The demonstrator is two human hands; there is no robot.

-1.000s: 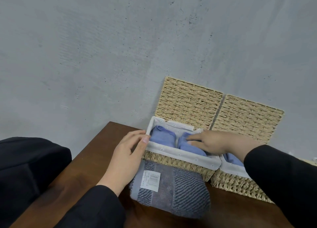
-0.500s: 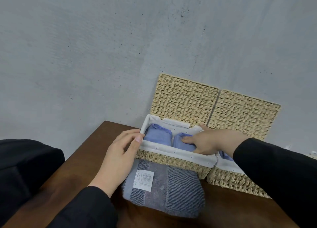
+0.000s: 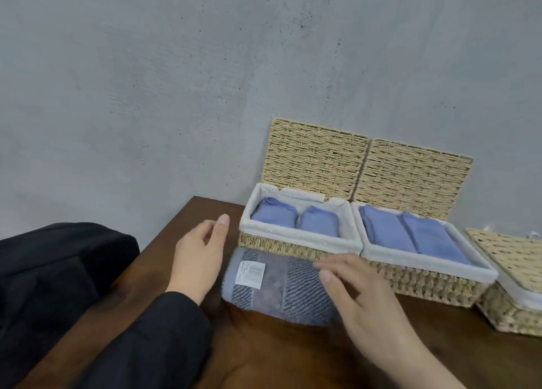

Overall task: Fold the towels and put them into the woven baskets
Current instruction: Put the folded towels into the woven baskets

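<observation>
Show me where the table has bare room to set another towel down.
Bare wood lies at the table's near edge, between the black sleeve and right hand, and at the far corner left of the left basket. Crowded: the grey towel lies right before the baskets.

The only print in view is on a white paper label (image 3: 250, 274) on the grey striped towel (image 3: 281, 289), near the towel's left end, just in front of the leftmost woven basket (image 3: 296, 246). It carries a line of small dark letters along its left edge and what looks like a barcode at its upper right, all too small and blurred to read.
</observation>
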